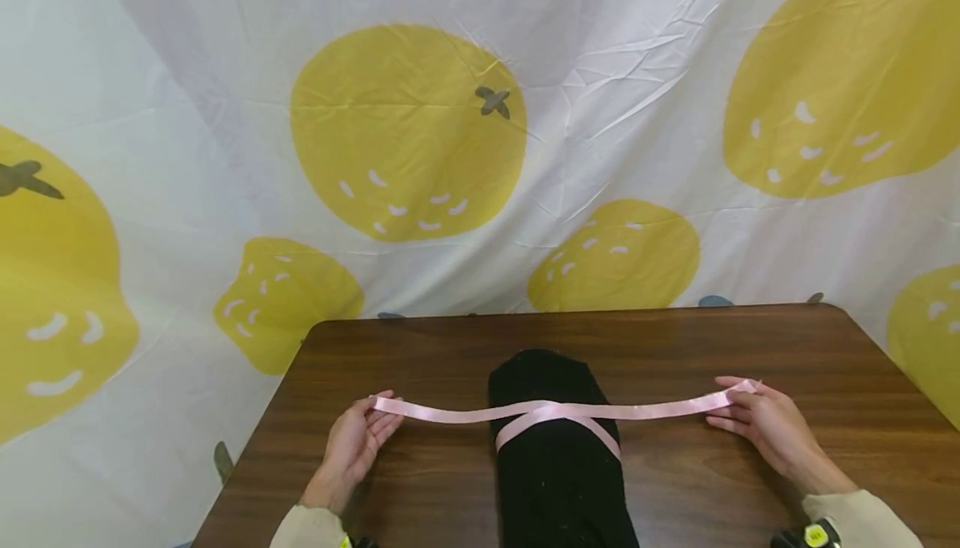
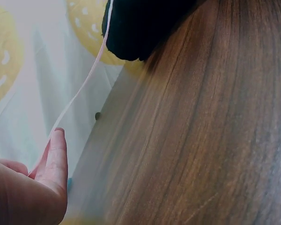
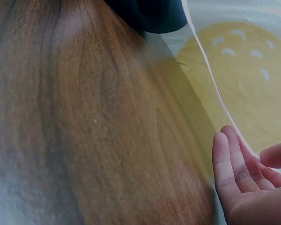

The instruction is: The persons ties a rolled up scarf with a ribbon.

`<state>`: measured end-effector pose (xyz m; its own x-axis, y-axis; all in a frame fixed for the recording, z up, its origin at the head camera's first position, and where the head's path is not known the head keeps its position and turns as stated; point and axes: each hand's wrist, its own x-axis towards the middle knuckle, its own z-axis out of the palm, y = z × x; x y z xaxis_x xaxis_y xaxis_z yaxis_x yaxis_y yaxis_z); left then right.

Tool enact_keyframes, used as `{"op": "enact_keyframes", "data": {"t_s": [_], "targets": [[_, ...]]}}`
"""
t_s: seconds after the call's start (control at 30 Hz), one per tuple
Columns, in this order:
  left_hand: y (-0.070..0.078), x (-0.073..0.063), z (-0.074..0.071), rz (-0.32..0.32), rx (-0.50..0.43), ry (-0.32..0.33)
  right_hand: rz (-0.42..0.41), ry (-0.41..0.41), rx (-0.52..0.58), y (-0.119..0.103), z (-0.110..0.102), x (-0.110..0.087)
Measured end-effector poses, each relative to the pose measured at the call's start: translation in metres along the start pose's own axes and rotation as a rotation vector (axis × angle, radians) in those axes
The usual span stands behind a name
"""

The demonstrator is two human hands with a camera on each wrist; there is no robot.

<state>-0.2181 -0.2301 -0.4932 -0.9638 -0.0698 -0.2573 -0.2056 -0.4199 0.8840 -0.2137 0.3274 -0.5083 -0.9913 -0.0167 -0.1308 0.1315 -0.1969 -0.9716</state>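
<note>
Pink ribbon (image 1: 552, 409) over black bundle (image 1: 558, 490), crossed on top; underside hidden. Left hand (image 1: 352, 444) pinches one end left of bundle; right hand (image 1: 776, 427) pinches other end right of bundle. Wrapping, crossing look done; no bow visible, fastening seemingly left. Containers: none seen; bundle's inside hidden.

Black bundle (image 1: 558, 469), its near end cut off by the head view's lower edge. Pink ribbon (image 1: 551, 409), its lower strands lost from sight at the bundle's sides; the crossing atop the bundle, perhaps a plain overlap, is too small to read. Left sleeve (image 1: 307, 527) and right sleeve (image 1: 862, 521), flanking the bundle, are likewise cropped.
</note>
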Motion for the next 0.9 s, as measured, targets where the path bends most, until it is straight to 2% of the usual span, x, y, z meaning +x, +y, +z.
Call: {"op": "enact_keyframes", "data": {"t_s": [0.2,0.43,0.67,0.73,0.9], "targets": [[-0.001,0.001,-0.006,-0.003,0.008,0.006,-0.004,0.008,-0.041,0.000,-0.001,0.000],[-0.001,0.003,-0.009,-0.009,0.017,0.023,-0.024,0.040,-0.172,-0.002,0.000,0.001],[0.000,0.005,-0.011,-0.006,0.052,0.023,-0.065,0.082,-0.200,-0.003,-0.001,0.000],[0.000,0.005,-0.012,-0.001,0.079,0.025,-0.074,0.107,-0.251,-0.004,-0.002,-0.001],[0.000,0.005,-0.015,0.004,0.155,0.063,-0.076,0.196,-0.504,-0.008,-0.003,-0.003]]}}
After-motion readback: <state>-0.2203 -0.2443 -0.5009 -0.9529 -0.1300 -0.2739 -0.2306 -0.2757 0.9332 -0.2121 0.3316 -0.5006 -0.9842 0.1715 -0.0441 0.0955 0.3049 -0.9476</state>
